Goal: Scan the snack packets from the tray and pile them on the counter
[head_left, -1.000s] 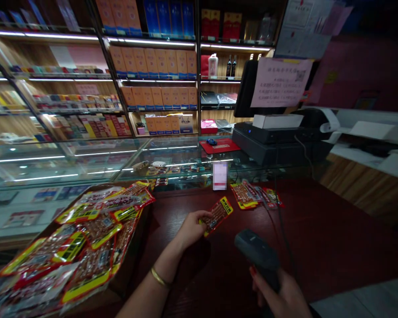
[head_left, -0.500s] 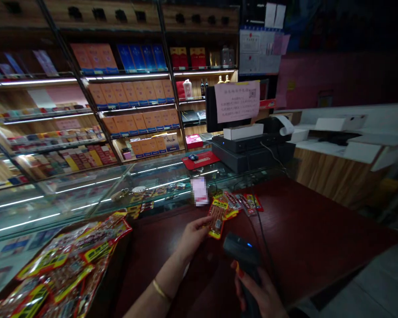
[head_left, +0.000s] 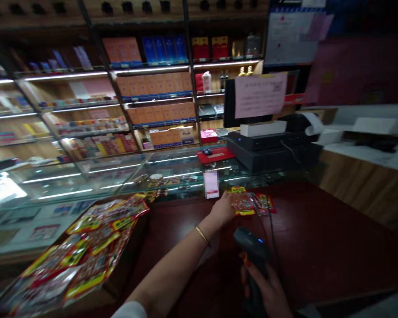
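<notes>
My left hand (head_left: pixel 223 208), with a gold bangle at the wrist, reaches forward across the dark red counter. Its fingers close on the left edge of a red and yellow snack packet (head_left: pixel 243 202), which lies against other packets (head_left: pixel 264 202); the fingertips are partly hidden and blurred. Wrapped round the handle of a black barcode scanner (head_left: pixel 252 247) is my right hand (head_left: pixel 265 282), nearer to me. A blue light glows on the scanner's head, and its cable runs over the counter past the packets. To the left, an open box (head_left: pixel 128 260) holds many similar packets.
A pale phone-like card (head_left: pixel 212 184), partly pixelated, lies at the glass counter's edge. Behind it are a red mat (head_left: pixel 217 155) with a mouse, and a till (head_left: pixel 275 152) with a monitor. Stocked shelves (head_left: pixel 159 99) line the back wall. The wooden counter (head_left: pixel 305 238) extends right.
My left hand has moved forward and right with the snack packet, which now lies over the other packets. The scanner stays in my right hand. The view has turned left.
</notes>
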Demonstrator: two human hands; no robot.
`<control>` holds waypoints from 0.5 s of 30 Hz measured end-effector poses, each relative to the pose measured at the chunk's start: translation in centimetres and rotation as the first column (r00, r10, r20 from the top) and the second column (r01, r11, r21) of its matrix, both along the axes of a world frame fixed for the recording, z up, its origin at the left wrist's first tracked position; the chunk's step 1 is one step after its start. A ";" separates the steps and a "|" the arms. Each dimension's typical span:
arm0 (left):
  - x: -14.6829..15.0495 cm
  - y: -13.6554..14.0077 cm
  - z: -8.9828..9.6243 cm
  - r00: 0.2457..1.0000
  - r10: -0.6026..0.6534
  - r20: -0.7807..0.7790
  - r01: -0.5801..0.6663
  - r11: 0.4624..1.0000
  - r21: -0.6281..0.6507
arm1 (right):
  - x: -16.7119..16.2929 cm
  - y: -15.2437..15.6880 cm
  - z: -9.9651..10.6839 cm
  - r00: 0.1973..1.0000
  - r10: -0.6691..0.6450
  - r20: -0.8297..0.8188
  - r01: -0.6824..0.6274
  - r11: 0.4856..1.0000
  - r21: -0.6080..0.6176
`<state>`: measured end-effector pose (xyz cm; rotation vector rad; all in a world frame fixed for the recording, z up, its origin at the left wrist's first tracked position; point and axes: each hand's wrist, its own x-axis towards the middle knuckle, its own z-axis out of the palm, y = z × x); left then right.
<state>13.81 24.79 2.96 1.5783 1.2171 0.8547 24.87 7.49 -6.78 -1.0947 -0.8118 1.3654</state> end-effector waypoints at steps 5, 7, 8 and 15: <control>-11.8 -9.7 3.9 0.951 0.149 -0.271 -0.026 0.911 0.411 | 1.1 0.1 -0.4 0.999 0.019 0.045 -0.015 0.995 -0.102; -17.6 -13.5 4.3 0.870 0.387 -0.304 -0.185 0.830 0.526 | 1.5 0.5 -1.1 0.999 0.012 0.052 -0.008 0.996 -0.093; -20.6 -15.2 4.3 0.795 0.516 -0.319 -0.276 0.776 0.568 | 1.6 0.6 -1.6 0.999 0.016 0.048 -0.012 0.996 -0.091; -33.0 -22.1 0.5 0.171 0.678 -0.715 -0.393 0.712 0.581 | 2.2 0.6 -2.4 0.999 -0.033 -0.026 0.027 0.972 -0.232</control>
